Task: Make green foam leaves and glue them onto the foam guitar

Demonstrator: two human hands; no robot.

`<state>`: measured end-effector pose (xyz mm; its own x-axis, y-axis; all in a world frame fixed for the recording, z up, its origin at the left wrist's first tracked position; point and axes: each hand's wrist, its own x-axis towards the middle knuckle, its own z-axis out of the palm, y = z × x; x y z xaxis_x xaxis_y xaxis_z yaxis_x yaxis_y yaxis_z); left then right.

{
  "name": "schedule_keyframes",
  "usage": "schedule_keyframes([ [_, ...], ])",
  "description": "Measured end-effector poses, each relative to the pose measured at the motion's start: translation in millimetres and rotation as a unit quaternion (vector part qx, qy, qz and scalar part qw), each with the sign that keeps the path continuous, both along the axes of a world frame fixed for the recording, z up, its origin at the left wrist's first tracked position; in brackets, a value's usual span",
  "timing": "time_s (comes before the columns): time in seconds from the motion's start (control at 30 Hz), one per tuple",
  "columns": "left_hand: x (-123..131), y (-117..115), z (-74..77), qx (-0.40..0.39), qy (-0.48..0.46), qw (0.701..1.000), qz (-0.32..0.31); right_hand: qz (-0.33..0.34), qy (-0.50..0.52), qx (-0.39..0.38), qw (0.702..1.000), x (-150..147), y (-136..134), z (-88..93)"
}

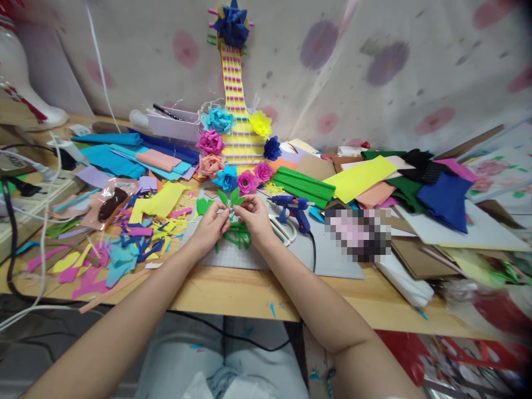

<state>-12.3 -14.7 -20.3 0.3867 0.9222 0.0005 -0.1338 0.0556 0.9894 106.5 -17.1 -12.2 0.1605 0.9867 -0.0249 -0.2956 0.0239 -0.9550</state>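
My left hand (213, 223) and my right hand (255, 219) meet over the grey cutting mat (332, 266), fingertips pinched together. Between them they hold a small sprig of green paper leaves (233, 197), its leaves sticking up above the fingers. More green paper pieces (238, 237) lie on the mat just below my hands. Another green leaf (203, 206) shows behind my left hand. Right of my right hand lies a blue glue gun (293, 206). Directly behind stands a yellow paper guitar (239, 141) ringed with paper flowers (226, 178).
Coloured paper scraps (149, 233) cover the table (208, 293) on the left. Folded blue paper (112, 158) lies behind them. A green crepe paper bundle (303, 185), yellow paper (361, 178) and cardboard pieces (419, 257) are piled on the right. A black cord (314, 252) trails off the front edge.
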Motion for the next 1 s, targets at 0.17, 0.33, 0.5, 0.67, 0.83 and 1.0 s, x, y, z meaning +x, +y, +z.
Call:
schedule_keyframes([
  [0.17,-1,1,-0.6,-0.004,-0.003,1.0,0.004,-0.004,-0.004,0.018,1.0,0,0,-1.6],
  [0.33,-1,0,-0.4,-0.007,-0.011,1.0,0.004,-0.004,-0.007,0.019,1.0,0,0,-1.7],
  [0.5,-1,0,-0.8,-0.003,-0.023,1.0,-0.001,-0.006,-0.003,0.014,1.0,0,0,0.0],
  [0.67,-2,0,-1.6,-0.015,-0.041,0.999,-0.009,-0.001,-0.003,0.003,1.0,1,0,0.6],
  [0.83,-4,0,1.5,-0.038,-0.066,0.997,-0.004,0.053,-0.027,-0.024,0.998,2,-4,-3.4],
  [1.0,-7,1,3.1,-0.069,-0.092,0.993,0.009,0.092,-0.244,-0.008,0.965,22,-17,11.3],
])
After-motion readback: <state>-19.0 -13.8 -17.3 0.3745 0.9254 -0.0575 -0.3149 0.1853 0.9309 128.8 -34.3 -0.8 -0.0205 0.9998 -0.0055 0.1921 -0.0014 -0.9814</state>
